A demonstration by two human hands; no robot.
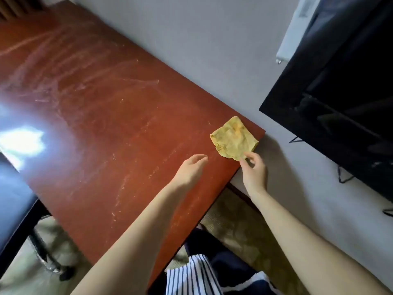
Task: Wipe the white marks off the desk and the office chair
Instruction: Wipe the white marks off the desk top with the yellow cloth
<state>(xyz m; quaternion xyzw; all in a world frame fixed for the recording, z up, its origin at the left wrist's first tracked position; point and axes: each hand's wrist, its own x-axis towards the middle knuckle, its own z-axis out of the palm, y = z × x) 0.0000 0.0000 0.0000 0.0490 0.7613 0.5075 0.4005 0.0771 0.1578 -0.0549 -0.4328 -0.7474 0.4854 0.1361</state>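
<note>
A reddish-brown wooden desk (pixel 95 116) runs from the upper left to the lower middle, streaked with white marks and scratches. A folded yellow cloth (pixel 232 139) lies flat near the desk's right corner. My right hand (pixel 253 169) pinches the cloth's near edge between thumb and fingers, just past the desk's edge. My left hand (pixel 191 169) hovers above the desk to the left of the cloth, fingers relaxed and holding nothing. The black office chair (pixel 14 205) shows at the left edge, its seat dark and its chrome leg below.
A black flat screen (pixel 340 99) hangs on the grey wall at the right, with cables beneath it. A white unit (pixel 297 24) sits on the wall above. Strong glare lies on the desk's left side. Carpet lies under the desk.
</note>
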